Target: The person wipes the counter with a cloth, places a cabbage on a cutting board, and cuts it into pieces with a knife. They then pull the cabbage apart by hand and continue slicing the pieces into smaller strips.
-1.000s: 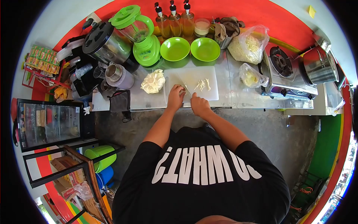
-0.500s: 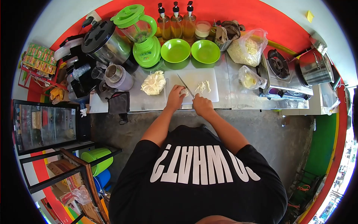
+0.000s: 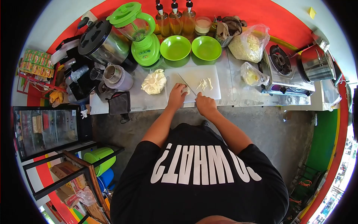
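Observation:
My right hand [image 3: 206, 104] is closed around the handle of a knife [image 3: 185, 81], whose blade points up and left over the white cutting board [image 3: 174, 75]. Beside the blade, my left hand [image 3: 177, 96] has its fingers curled over a small pale piece of cabbage [image 3: 187, 90], mostly hidden under them. Cut pale strips [image 3: 204, 84] lie on the board to the right of the knife. A cream-coloured leafy head that looks like cabbage [image 3: 153, 81] rests at the board's left side.
Two green bowls [image 3: 175, 48] and a green blender [image 3: 145, 49] stand behind the board. A bag of shreds [image 3: 248, 46], a smaller bag [image 3: 254, 74] and a gas stove [image 3: 282, 69] are on the right. A metal flask [image 3: 118, 77] and dark pouch [image 3: 119, 102] sit left.
My left fingers have shifted slightly on the pale piece, and the knife remains beside them. The whole view has tilted a little; the cut strips look much the same.

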Tool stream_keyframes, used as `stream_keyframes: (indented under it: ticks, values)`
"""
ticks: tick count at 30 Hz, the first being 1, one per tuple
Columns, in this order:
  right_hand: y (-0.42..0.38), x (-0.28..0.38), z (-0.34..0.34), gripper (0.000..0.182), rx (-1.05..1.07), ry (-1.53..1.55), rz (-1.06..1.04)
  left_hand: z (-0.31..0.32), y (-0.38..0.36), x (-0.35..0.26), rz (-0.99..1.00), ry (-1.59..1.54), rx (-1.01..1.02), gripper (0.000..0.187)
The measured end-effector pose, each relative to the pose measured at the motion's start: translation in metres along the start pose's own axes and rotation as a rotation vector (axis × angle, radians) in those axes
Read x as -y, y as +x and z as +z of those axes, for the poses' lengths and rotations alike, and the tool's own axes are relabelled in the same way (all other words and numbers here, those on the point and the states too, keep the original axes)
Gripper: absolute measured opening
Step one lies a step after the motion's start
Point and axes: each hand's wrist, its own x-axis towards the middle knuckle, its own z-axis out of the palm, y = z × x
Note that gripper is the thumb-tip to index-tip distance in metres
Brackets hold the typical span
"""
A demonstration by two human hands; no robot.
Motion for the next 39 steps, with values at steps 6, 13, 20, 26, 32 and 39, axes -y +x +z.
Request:
stream_keyframes:
  ticks: [6,13,20,26,32,39]
  values:
    - [0.008,0.008,0.017,0.034,0.020,0.071,0.061,0.002,0.001,0.002,0.001,0.013,-0.009,0.033]
    - [0.030,0.005,-0.002,0.034,-0.015,0.012,-0.009,0.001,0.001,0.003,0.016,0.009,-0.017,0.035]
    - [0.004,0.004,0.013,0.036,-0.013,0.037,0.059,0.003,0.000,0.006,0.028,-0.001,-0.036,0.036]
    - [0.033,0.007,0.016,0.035,-0.130,0.076,0.036,0.002,-0.002,0.006,0.041,0.015,-0.032,0.035]
    - [0.014,0.011,0.002,0.035,-0.120,0.140,0.037,0.002,-0.003,0.004,0.027,0.005,-0.030,0.033]
    - [-0.014,-0.007,0.011,0.036,-0.037,0.126,0.086,0.003,-0.003,0.011,0.024,-0.004,-0.023,0.029]
